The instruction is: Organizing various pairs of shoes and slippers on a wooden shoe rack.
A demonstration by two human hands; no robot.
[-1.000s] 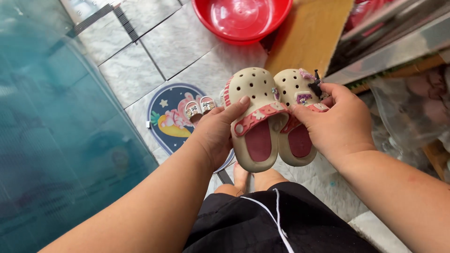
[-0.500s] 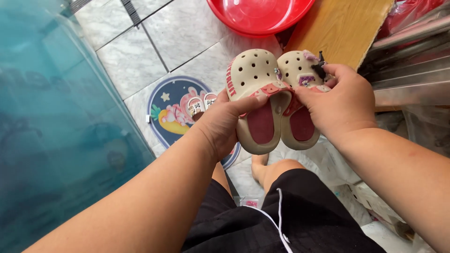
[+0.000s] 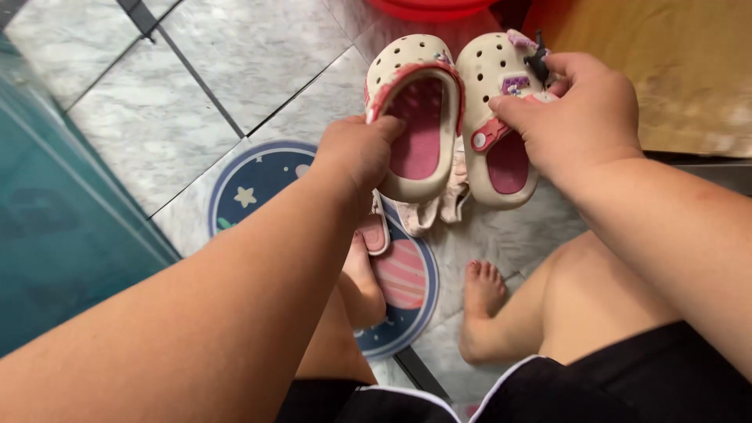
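Holding two small cream clogs side by side over the floor, one per hand. The left hand [image 3: 356, 153] grips the left clog [image 3: 413, 110] along its outer edge, fingers curled over the rim into the pink inside, and the pink heel strap [image 3: 415, 72] is flipped up over the holed toe part. The right hand [image 3: 576, 113] is clamped on the right clog [image 3: 501, 117], thumb pressing its pink strap near the rivet and the fingers wrapped round the far side. That one has little charms [image 3: 526, 66] stuck on top, a purple one and a dark one. The two clogs touch along their inner sides.

Below them there's a round dark blue mat [image 3: 258, 184] with stars and a striped planet on the grey marble tile floor [image 3: 235, 63]. Another pair of pale pink sandals [image 3: 439, 207] sits on the mat's edge, partly hidden behind the clogs. Both bare feet [image 3: 482, 301] are down there too, one on the mat, one on the tiles. Black shorts [image 3: 627, 384] with white piping at the bottom, and a brown wooden board [image 3: 689, 70] top right.
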